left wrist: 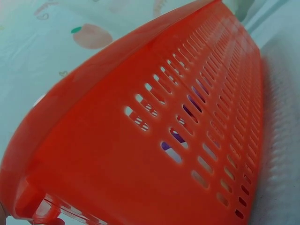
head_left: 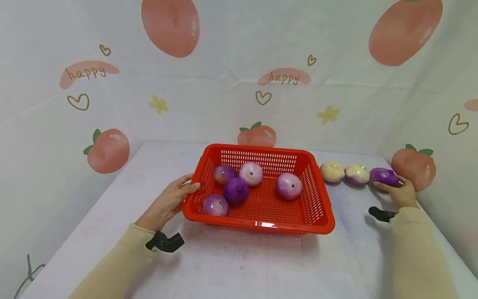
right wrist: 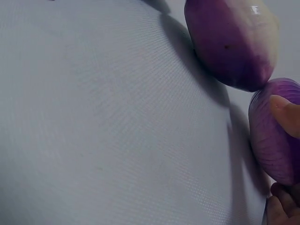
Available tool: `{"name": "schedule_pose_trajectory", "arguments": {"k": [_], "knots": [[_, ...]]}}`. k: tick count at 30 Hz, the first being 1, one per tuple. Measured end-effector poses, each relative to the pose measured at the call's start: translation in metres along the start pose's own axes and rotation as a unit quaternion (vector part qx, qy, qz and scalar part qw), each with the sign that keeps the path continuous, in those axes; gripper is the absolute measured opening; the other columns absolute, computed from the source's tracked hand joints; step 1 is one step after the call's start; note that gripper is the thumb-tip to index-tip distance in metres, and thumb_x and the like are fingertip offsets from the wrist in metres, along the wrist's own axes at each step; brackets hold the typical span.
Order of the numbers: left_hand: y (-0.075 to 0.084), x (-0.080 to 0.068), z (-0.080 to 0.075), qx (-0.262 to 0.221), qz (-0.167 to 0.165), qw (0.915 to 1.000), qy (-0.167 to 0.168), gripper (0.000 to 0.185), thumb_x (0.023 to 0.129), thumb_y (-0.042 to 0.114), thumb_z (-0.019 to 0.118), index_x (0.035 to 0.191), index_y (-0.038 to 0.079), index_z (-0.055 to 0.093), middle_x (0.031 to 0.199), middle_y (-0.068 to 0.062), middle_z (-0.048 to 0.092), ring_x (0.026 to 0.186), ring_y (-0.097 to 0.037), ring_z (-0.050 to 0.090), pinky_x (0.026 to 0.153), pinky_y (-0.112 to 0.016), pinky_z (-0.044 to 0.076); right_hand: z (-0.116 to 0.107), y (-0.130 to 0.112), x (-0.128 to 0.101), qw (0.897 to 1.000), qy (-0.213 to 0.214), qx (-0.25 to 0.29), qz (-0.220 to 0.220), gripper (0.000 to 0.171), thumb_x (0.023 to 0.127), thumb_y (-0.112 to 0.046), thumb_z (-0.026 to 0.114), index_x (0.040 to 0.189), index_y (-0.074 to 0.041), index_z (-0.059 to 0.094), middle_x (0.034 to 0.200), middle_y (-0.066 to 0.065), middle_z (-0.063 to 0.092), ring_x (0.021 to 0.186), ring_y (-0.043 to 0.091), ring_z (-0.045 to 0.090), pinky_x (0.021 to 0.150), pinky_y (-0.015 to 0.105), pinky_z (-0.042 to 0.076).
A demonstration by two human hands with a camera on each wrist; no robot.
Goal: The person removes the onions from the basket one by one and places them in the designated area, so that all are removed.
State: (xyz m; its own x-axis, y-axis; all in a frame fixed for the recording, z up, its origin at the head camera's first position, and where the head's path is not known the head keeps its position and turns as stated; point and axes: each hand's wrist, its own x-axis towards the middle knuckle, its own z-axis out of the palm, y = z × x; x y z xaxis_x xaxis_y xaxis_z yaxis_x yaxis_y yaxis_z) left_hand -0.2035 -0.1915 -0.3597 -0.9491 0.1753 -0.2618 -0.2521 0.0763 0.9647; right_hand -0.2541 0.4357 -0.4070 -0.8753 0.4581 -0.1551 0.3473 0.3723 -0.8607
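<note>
My fingers (head_left: 388,187) curl round a deep purple onion (head_left: 384,176); the two onions (head_left: 344,172) beside it are pale cream with a purple blush. The basket (head_left: 317,216) is bright red with slotted walls. My sleeves (head_left: 418,249) are beige, the bench (head_left: 242,265) whitish, the backdrop (head_left: 239,83) white with pink peaches.

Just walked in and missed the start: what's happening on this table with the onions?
A person sits at a white table. Their left hand rests against the left rim of a red basket that holds five onions. Their right hand grips a purple onion, the rightmost of three lying in a row on the table beside the basket; the other two are paler. That onion touches its neighbour.
</note>
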Motion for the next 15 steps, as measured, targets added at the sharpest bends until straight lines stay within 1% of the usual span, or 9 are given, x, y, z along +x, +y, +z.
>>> {"name": "schedule_pose_trajectory", "arguments": {"k": [8,15], "knots": [[0.0014,0.0003,0.0011,-0.002,-0.014,0.9998,0.011,0.062,0.099,0.027,0.054,0.152,0.011,0.025,0.145,-0.023,0.042,0.106,-0.018,0.063,0.089,-0.038,0.055,-0.0004,0.0004,0.0007,1.000,-0.001,0.009,0.020,0.107,0.084,-0.050,0.067,0.153,0.000,0.003,0.160,0.025,0.003,0.146,0.043,0.007,0.120,0.054,0.010],[0.0014,-0.0001,0.0012,-0.001,-0.013,0.9999,0.010,0.062,0.100,0.027,0.053,0.153,0.010,0.025,0.145,-0.023,0.042,0.108,-0.019,0.062,0.090,-0.039,0.055,-0.0014,-0.0002,0.0008,1.000,-0.011,0.005,0.022,0.108,0.084,-0.052,0.066,0.153,0.001,0.002,0.160,0.025,0.002,0.146,0.043,0.006,0.119,0.054,0.010]]}}
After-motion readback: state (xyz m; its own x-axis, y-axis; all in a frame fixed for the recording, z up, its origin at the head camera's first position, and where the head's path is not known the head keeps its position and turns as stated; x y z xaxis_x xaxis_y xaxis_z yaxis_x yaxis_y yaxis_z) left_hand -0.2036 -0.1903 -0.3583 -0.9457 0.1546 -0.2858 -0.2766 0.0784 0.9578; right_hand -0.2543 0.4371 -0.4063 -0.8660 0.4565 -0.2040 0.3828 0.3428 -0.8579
